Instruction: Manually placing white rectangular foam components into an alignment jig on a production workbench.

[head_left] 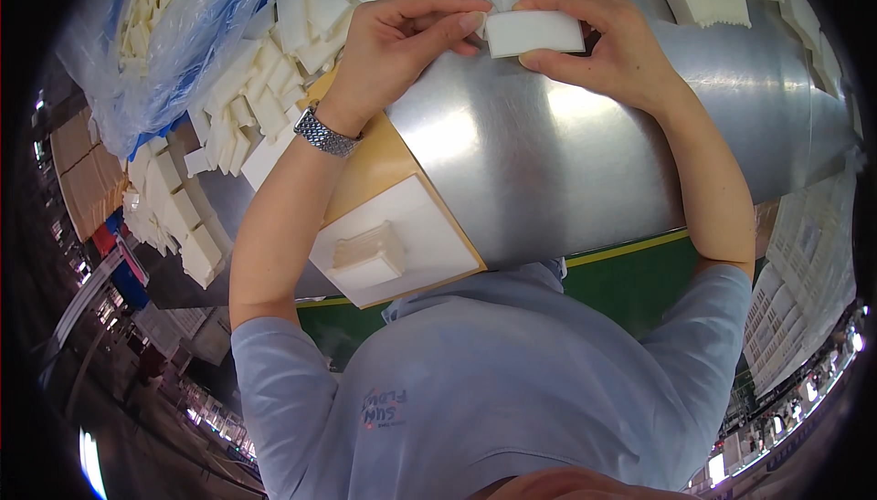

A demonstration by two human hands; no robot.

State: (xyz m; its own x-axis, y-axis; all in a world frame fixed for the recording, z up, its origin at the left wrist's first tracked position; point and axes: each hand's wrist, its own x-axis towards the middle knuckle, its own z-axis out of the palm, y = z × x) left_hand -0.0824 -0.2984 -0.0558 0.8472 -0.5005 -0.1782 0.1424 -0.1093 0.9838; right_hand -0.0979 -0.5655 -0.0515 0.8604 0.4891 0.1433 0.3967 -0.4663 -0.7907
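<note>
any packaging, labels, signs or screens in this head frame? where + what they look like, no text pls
Clear plastic bag: upper left, crumpled, see-through with a blue tint, holding cream-white foam pieces.
Cardboard boxes: far left edge, brown, stacked.
White crates: right edge, stacked, gridded sides.
Printed mark on the grey shirt: bottom centre, small, red and blue.
No signs or screens that can be made out.
Both hands, left hand and right hand, pinch a white rectangular block, unlabelled.
</note>
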